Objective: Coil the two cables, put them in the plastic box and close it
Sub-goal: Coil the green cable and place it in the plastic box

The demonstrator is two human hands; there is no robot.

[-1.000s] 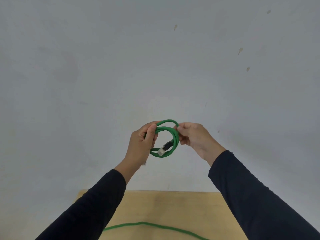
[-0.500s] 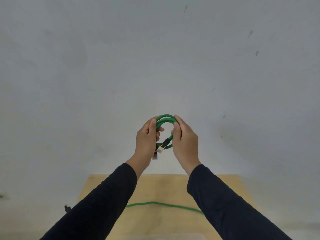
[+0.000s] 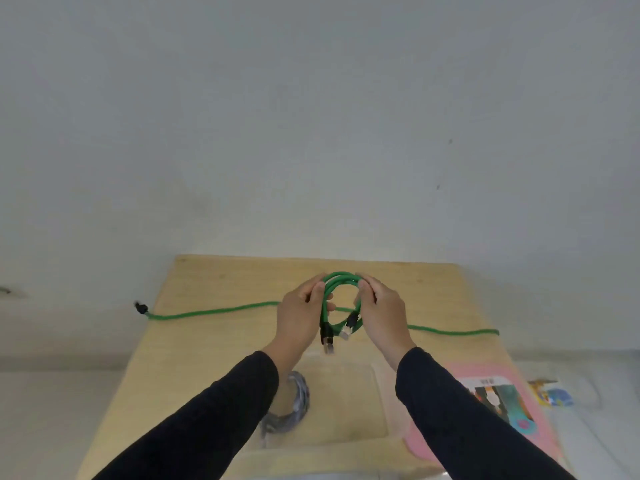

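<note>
Both hands are up over the middle of the wooden worktop (image 3: 194,341), holding a coiled green cable (image 3: 341,299) between them. The left hand (image 3: 301,317) has its grip pinched on the left side of the coil, thumb across the strands; the right hand (image 3: 381,317) pinches the right side the same way. Two plug ends (image 3: 337,332) hang from the bottom of the coil, just above the clear plastic box (image 3: 379,403), which sits open on the near part of the worktop. A grey coiled cable (image 3: 294,407) lies at the box's left end. A second green cable (image 3: 214,311) lies stretched across the far part of the worktop, its dark plug past the left edge. A pink card (image 3: 526,427) lies right of the box.
</note>
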